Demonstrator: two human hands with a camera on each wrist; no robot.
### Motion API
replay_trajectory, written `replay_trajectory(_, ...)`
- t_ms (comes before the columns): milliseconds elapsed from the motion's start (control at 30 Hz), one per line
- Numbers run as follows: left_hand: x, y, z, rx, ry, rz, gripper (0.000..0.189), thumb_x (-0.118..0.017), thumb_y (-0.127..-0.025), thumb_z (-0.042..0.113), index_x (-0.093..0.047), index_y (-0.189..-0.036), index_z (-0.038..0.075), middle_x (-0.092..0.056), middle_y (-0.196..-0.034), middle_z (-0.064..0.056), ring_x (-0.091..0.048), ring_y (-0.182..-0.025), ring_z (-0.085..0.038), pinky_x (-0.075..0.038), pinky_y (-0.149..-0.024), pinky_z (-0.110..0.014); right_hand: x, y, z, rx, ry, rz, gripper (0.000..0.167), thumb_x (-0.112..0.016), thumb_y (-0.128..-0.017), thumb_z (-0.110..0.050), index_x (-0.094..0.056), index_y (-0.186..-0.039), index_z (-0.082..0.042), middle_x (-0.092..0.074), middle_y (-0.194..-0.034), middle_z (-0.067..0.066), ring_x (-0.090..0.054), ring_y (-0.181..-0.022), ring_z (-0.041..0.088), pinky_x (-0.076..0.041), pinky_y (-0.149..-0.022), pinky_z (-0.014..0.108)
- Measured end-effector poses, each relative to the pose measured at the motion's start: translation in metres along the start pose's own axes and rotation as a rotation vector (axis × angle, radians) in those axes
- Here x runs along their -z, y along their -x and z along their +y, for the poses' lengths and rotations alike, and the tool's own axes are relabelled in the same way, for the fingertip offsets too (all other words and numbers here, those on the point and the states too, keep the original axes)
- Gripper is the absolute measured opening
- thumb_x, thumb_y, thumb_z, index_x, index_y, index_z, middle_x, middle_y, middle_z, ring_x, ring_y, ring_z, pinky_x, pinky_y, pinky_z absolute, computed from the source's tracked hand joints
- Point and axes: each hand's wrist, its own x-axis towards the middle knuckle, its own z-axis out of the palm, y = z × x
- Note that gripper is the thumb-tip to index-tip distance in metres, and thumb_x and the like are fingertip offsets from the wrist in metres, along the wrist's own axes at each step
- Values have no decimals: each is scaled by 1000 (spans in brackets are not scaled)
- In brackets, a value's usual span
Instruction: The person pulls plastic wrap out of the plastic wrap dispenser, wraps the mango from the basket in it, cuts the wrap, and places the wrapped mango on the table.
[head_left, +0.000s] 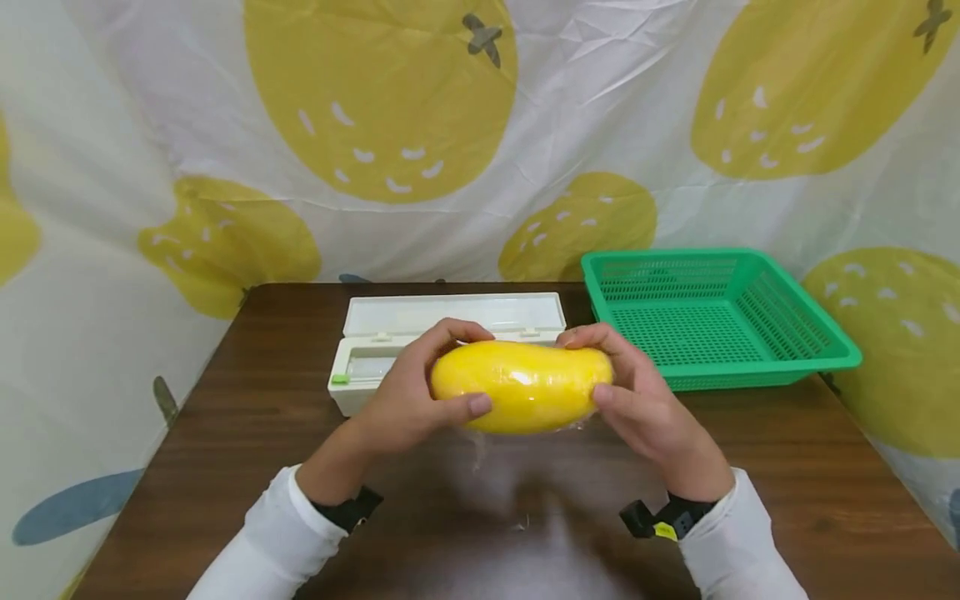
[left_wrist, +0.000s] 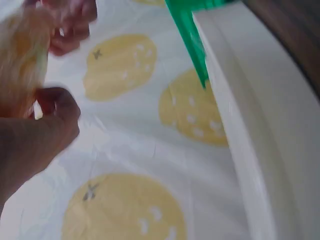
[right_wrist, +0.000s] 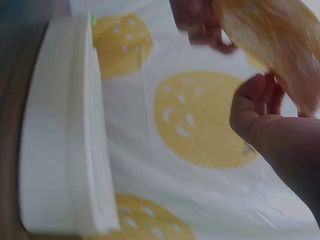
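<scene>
A long, smooth yellow fruit [head_left: 525,387] wrapped in shiny clear cling film is held up above the table, lying roughly level; I cannot tell its exact kind. My left hand [head_left: 408,392] grips its left end, thumb across the near side and fingers over the top. Around the narrower right end, my right hand [head_left: 637,400] curls with the thumb on the near side. Loose film hangs from the underside. In both wrist views the wrapped fruit [left_wrist: 20,60] [right_wrist: 275,40] is blurred and partly cut off. Behind the hands stands a white cling film dispenser [head_left: 352,400], lid raised, partly hidden by the left hand.
A green perforated plastic basket [head_left: 750,375] stands at the back right of the dark wooden table [head_left: 787,475]. The dispenser has a small green piece [head_left: 340,379] at its left corner. Behind the table hangs a white cloth [head_left: 420,242] printed with yellow fruits.
</scene>
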Motion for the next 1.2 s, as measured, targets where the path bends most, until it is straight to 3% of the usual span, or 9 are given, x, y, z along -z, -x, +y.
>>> replay_trajectory(67, 8, 2, 1, -27, -79, -43, 56, -84, -82, 17, -59, -133, 15, -61, -127, -7, -62, -105, -27, -61, -85, -34, 4, 2, -5, 0, 166, -27, 37, -64, -98, -6, -53, -132, -9, -51, -133, 5, -58, -111, 18, -60, -84, 27)
replay_trajectory(200, 19, 6, 2, -114, -235, -106, 62, -91, -76, 16, -64, -132, 18, -65, -126, 0, -63, -109, -19, -61, -89, -35, 6, 8, -16, -13, 540, -72, 55, -78, -84, 4, -57, -133, -9, -59, -128, 3, -62, -108, 19, -59, -88, 30)
replay_trajectory(400, 22, 14, -5, -230, -452, -175, 66, -96, -71, 30, -68, -130, 17, -68, -118, 4, -64, -101, -10, -60, -81, -27, -7, 14, -27, -108, 954, -163, 55, -89, -82, -25, -65, -132, -23, -65, -125, -10, -62, -110, 9, -57, -91, 29)
replay_trajectory(567, 19, 22, -13, -264, -648, -196, 65, -93, -72, 49, -73, -126, 19, -68, -113, 8, -61, -98, -6, -55, -80, -22, -19, 18, -24, -128, 1241, -252, 54, -87, -84, -31, -67, -132, -15, -65, -125, -8, -61, -109, 10, -58, -90, 31)
replay_trajectory(767, 19, 28, -23, -246, -801, -251, 69, -84, -76, 61, -73, -127, 15, -70, -114, 5, -58, -97, -9, -52, -78, -23, -27, 20, -7, -138, 1327, -304, 51, -86, -84, -23, -66, -129, -9, -62, -123, -1, -62, -104, 12, -59, -88, 28)
replay_trajectory(867, 20, 29, -26, -249, -824, -275, 69, -82, -79, 62, -71, -128, 14, -70, -114, 4, -59, -96, -9, -52, -77, -23, -28, 21, -3, -131, 1329, -299, 51, -87, -83, -21, -67, -129, -8, -61, -123, 0, -62, -102, 12, -59, -87, 26)
replay_trajectory(1200, 20, 29, -32, -236, -824, -244, 68, -83, -81, 57, -70, -131, 12, -62, -122, -1, -59, -102, -12, -56, -84, -25, -25, 21, 5, -113, 1347, -265, 53, -86, -85, -20, -65, -131, -7, -60, -123, -1, -60, -104, 11, -58, -88, 28)
